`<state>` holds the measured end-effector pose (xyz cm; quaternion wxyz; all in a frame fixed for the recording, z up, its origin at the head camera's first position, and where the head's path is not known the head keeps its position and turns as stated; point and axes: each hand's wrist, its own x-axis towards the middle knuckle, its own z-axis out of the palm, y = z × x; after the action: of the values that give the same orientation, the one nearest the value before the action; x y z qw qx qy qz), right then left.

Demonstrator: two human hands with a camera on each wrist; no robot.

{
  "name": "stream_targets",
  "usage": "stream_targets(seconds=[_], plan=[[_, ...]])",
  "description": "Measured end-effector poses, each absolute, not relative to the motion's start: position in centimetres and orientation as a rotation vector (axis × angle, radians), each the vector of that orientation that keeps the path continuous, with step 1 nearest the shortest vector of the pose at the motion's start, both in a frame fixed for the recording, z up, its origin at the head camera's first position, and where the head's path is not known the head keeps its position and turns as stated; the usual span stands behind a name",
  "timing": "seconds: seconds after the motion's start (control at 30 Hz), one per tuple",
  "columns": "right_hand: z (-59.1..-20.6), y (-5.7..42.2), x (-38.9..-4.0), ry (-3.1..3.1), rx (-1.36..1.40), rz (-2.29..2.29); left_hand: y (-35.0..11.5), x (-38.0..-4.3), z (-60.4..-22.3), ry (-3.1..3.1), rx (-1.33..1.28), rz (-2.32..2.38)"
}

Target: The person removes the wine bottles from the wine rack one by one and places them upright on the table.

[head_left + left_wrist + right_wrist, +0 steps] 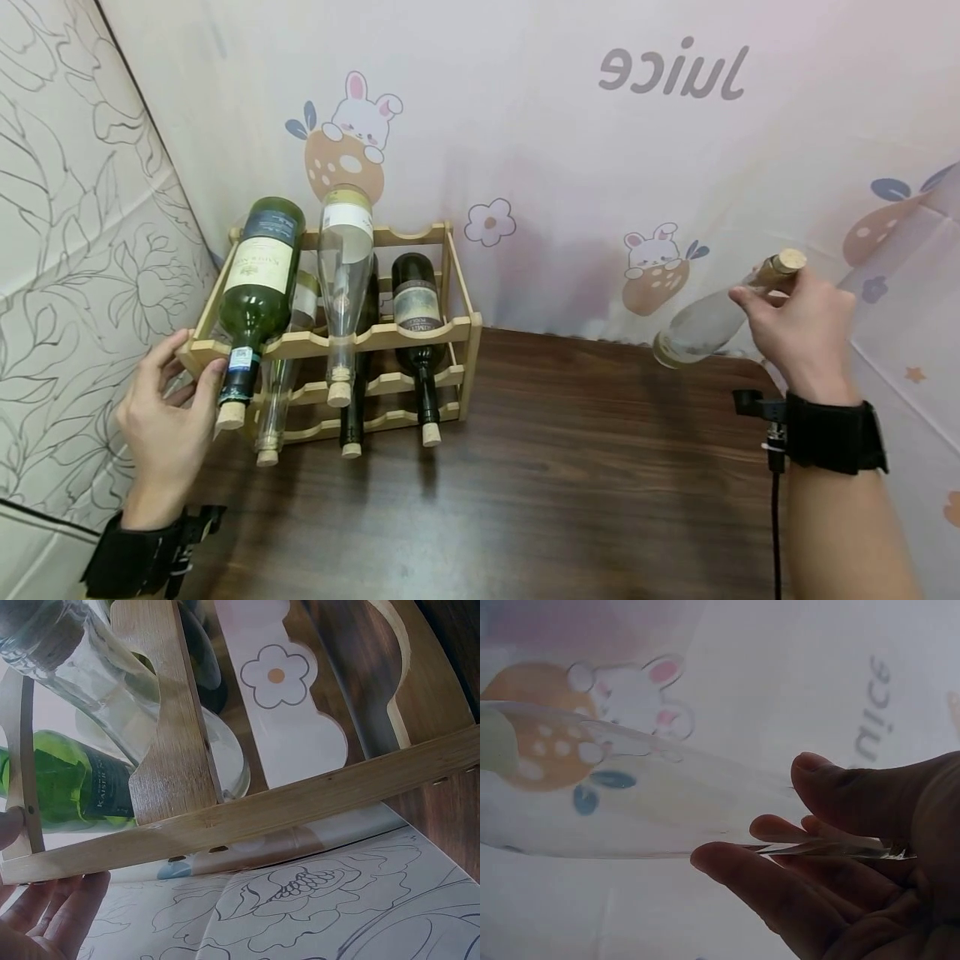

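My right hand [802, 333] grips a clear glass bottle [697, 329] round its neck, just under the cork. That bottle is tilted in the air, its base pointing down and left. My left hand [168, 408] holds the front left corner of a wooden wine rack [405, 336], thumb and fingers on either side of the rail in the left wrist view. A green bottle [258, 258] with a cream label lies on the rack's top tier beside that hand, corked neck forward. To its right, a clear bottle [345, 275] also rests on the top tier.
Lower in the rack lie another clear bottle [277, 392], a dark bottle [352, 417] and a dark labelled bottle [417, 304], corks forward. The rack stands on a dark wooden table [570, 483], against a printed cloth backdrop [540, 167]. A line-drawn flower sheet [75, 250] hangs at left.
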<state>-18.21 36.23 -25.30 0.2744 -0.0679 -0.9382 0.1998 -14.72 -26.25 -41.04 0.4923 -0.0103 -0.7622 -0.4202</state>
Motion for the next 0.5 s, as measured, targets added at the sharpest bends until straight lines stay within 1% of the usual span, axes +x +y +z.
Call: stream_targets(seconds=[0.27, 0.5], plan=[[-25.9, 40.4, -19.0, -2.669, -0.342, 0.541, -26.2, -14.8, -41.0, -1.827, -0.033, -1.034], [-26.9, 43.1, -19.5, -2.732, -0.454, 0.531, -26.2, -14.8, -41.1, -1.84, -0.022, -1.02]])
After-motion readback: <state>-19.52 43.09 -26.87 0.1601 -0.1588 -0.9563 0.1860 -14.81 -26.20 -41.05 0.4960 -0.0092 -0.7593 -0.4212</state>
